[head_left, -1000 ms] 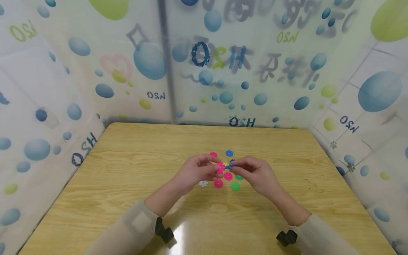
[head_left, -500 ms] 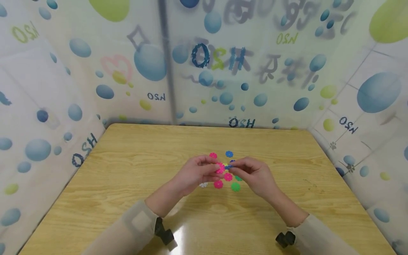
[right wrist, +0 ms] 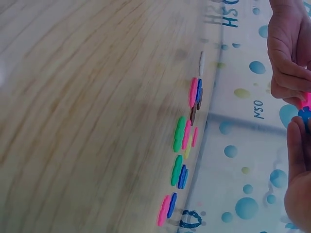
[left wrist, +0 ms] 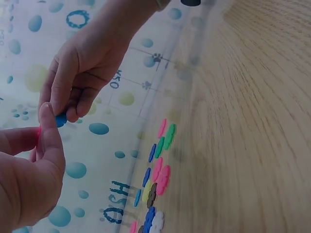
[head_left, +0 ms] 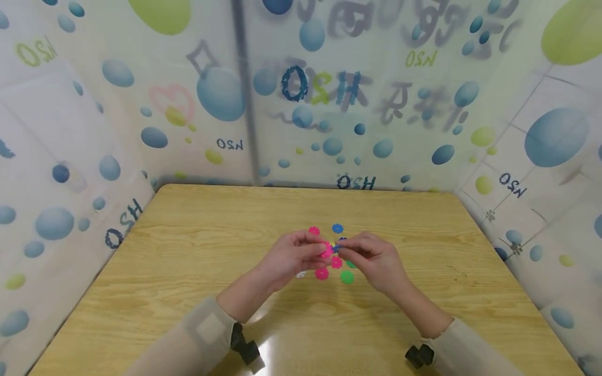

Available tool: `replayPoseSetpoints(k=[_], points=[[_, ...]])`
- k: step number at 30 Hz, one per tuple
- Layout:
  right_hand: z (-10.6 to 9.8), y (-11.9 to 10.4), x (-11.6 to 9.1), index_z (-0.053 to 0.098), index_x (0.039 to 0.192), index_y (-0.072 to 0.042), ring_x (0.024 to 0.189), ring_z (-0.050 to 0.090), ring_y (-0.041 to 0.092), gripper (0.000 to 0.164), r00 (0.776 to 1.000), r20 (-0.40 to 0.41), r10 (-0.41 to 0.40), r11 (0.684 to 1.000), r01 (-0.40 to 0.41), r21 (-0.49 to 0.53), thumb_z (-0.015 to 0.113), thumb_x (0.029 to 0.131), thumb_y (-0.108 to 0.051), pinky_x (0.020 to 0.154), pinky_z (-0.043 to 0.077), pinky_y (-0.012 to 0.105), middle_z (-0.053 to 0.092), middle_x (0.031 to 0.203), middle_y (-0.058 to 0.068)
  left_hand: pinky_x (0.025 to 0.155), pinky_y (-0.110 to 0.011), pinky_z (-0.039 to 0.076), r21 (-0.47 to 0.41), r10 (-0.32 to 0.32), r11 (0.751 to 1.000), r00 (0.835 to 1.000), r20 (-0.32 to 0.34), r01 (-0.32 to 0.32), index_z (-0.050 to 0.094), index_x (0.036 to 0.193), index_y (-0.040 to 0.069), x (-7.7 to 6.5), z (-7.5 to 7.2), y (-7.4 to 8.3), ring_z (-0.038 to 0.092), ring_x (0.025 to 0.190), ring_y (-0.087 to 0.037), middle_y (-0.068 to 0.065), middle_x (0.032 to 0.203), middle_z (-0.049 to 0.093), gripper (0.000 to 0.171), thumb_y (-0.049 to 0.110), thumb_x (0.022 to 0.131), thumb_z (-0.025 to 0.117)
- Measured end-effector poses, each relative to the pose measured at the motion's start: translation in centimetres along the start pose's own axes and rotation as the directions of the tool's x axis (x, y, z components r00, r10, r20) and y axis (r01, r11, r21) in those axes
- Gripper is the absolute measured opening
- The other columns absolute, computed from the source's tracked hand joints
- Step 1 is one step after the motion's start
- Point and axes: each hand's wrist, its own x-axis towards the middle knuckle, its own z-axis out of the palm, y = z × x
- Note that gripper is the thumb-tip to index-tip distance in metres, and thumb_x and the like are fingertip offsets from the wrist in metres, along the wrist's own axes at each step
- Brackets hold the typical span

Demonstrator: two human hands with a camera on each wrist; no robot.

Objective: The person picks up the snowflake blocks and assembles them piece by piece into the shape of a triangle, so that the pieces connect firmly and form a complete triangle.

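My left hand (head_left: 292,261) pinches a pink notched flower-shaped disc (head_left: 326,250) between thumb and fingers. Facing it, my right hand (head_left: 377,259) holds a blue notched disc (head_left: 335,249) by its fingertips. The two discs meet edge to edge above the table; the right wrist view shows the pink disc (right wrist: 306,100) right at the blue disc (right wrist: 304,114). Fingers cover much of both. In the left wrist view only part of the blue disc (left wrist: 60,119) shows between the hands.
Several loose discs lie on the wooden table (head_left: 211,219) beneath the hands, among them a pink one (head_left: 322,273), a green one (head_left: 347,277), a blue one (head_left: 337,228) and a white one (head_left: 301,274). A patterned curtain (head_left: 291,151) encloses the table's far side and flanks.
The blue disc has turned from nearly edge-on to showing more of its face, and the hands are slightly closer together. Loose discs on the table have stayed put.
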Motion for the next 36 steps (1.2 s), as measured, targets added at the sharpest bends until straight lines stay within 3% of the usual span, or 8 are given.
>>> replayPoseSetpoints(k=[10, 19, 23, 26, 30, 36], points=[[0.6, 0.3, -0.4, 0.087, 0.112, -0.011, 0.071, 0.058, 0.008, 0.018, 1.000, -0.002, -0.002, 1.000, 0.002, 0.009, 0.080, 0.098, -0.001, 0.057, 0.053, 0.022, 0.073, 0.087, 0.000, 0.087, -0.028, 0.068, -0.046, -0.019, 0.999, 1.000, 0.023, 0.020, 0.061, 0.132, -0.005, 0.3, 0.0, -0.9, 0.081, 0.093, -0.016, -0.016, 0.117, 0.077, 0.024, 0.007, 0.111, 0.063], [0.9, 0.0, -0.4, 0.085, 0.109, -0.014, 0.081, 0.068, 0.006, 0.012, 0.996, 0.057, 0.067, 0.997, -0.066, -0.027, 0.082, 0.099, -0.009, 0.070, 0.062, 0.023, 0.078, 0.098, 0.001, 0.093, -0.035, 0.068, -0.027, 0.016, 1.000, 0.993, 0.119, -0.012, 0.062, 0.128, 0.001, 0.0, -0.9, -1.6, 0.081, 0.097, -0.018, -0.009, 0.111, 0.078, 0.020, 0.011, 0.110, 0.066], [1.0, 0.3, -0.6, 0.084, 0.109, -0.014, 0.085, 0.072, 0.004, 0.011, 0.994, 0.071, 0.086, 0.996, -0.085, -0.026, 0.081, 0.099, -0.009, 0.073, 0.063, 0.023, 0.079, 0.099, 0.003, 0.095, -0.038, 0.068, -0.020, 0.010, 1.000, 0.995, 0.097, -0.008, 0.063, 0.126, 0.003, 0.2, -0.8, -2.0, 0.081, 0.098, -0.019, -0.010, 0.112, 0.079, 0.020, 0.009, 0.108, 0.069], [0.7, 0.4, -0.5, 0.082, 0.114, -0.012, 0.092, 0.077, 0.008, 0.015, 0.985, 0.124, 0.116, 0.993, -0.113, -0.030, 0.080, 0.100, -0.008, 0.078, 0.065, 0.023, 0.080, 0.107, 0.006, 0.098, -0.040, 0.067, -0.018, 0.007, 1.000, 0.998, 0.058, -0.006, 0.066, 0.120, 0.002, 0.4, -0.7, -2.3, 0.080, 0.097, -0.018, -0.008, 0.109, 0.080, 0.014, 0.007, 0.107, 0.070], [-1.0, 1.1, 0.0, 0.079, 0.126, -0.010, 0.103, 0.077, 0.016, 0.022, 0.953, 0.189, 0.235, 0.965, -0.206, -0.160, 0.076, 0.105, -0.015, 0.084, 0.064, 0.023, 0.080, 0.120, 0.007, 0.104, -0.040, 0.065, -0.002, -0.004, 1.000, 1.000, 0.012, 0.004, 0.069, 0.117, 0.002, 0.5, -1.0, -2.3, 0.081, 0.105, -0.023, -0.015, 0.113, 0.081, 0.013, 0.011, 0.108, 0.071], [-4.3, 3.8, 0.4, 0.077, 0.124, -0.007, 0.098, 0.070, 0.020, 0.020, 0.858, 0.184, 0.480, 0.837, -0.384, -0.390, 0.070, 0.108, -0.017, 0.076, 0.060, 0.031, 0.077, 0.114, 0.007, 0.094, -0.027, 0.065, -0.015, -0.020, 1.000, 1.000, -0.023, 0.020, 0.067, 0.119, 0.001, 0.5, -1.9, -2.3, 0.078, 0.121, -0.033, -0.024, 0.128, 0.078, 0.017, 0.012, 0.107, 0.071]])
